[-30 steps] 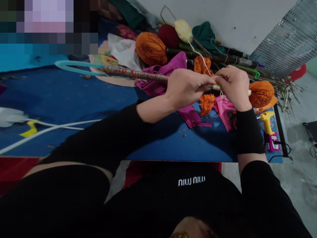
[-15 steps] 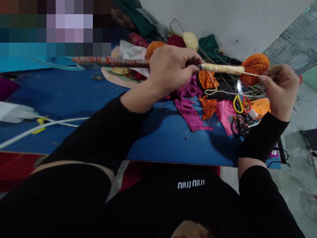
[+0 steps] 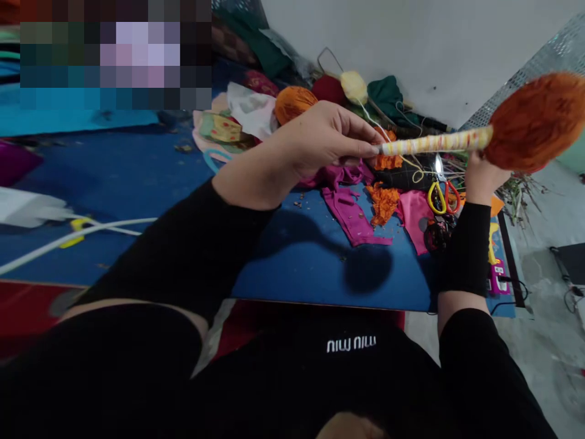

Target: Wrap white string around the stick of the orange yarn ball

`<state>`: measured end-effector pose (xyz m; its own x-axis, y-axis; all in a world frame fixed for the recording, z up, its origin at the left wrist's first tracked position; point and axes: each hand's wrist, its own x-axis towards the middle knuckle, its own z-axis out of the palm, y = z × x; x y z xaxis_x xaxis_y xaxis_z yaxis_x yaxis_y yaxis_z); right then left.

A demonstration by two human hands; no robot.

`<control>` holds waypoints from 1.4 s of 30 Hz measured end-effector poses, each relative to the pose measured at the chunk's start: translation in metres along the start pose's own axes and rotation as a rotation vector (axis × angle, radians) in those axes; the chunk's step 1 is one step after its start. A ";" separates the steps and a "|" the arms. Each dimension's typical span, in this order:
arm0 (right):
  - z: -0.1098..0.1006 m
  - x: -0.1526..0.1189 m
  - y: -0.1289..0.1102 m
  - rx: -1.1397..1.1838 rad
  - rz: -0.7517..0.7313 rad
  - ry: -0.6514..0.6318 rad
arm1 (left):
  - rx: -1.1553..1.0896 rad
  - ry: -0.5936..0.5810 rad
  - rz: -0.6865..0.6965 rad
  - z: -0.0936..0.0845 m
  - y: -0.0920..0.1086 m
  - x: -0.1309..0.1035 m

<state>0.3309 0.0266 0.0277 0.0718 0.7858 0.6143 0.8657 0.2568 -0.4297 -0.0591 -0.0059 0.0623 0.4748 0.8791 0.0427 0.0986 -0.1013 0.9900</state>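
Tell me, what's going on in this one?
A person's left hand grips a stick wrapped in yellow and white, which ends in a wrinkled orange bulb. The right hand is at the stick just below the bulb, its fingers partly hidden. The stick is held above a blue table, where scissors and magenta cloth lie.

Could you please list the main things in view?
Stick: 1, white-yellow, right of centre
Ball: 1, orange, on stick's end
Second ball: 1, orange, back centre
Yarn: 1, pale yellow, back centre
Bundle: 1, dark red, beside yarn
Scraps: several, magenta/orange/pink, mid-table
Scissors: at least 1, yellow-red handles, beside scraps
Glue gun: 1, yellow, right side
Power strip: 1, purple, below glue gun
Cables: count unclear, white, left side
Table: 1, blue, underneath
Left hand: 1, bare, on stick
Right hand: 1, bare, near ball
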 end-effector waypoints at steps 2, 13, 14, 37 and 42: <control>0.001 -0.011 -0.025 -0.177 0.052 0.092 | -0.112 -0.002 -0.030 0.003 0.000 0.000; 0.062 -0.063 -0.145 0.577 -0.082 -0.295 | -0.258 0.066 -0.107 0.015 -0.012 0.012; 0.062 -0.067 -0.150 0.572 -0.069 -0.258 | -0.273 0.075 -0.108 0.015 -0.013 0.013; 0.060 -0.078 -0.156 0.195 -0.387 -0.105 | -0.189 0.175 -0.006 0.024 -0.038 0.029; 0.053 -0.069 -0.146 0.084 -0.361 -0.173 | -0.002 0.194 0.112 0.027 -0.041 0.027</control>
<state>0.1738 -0.0357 0.0129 -0.3199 0.7181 0.6180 0.7758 0.5730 -0.2642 -0.0266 0.0088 0.0191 0.3054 0.9355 0.1778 0.0531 -0.2032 0.9777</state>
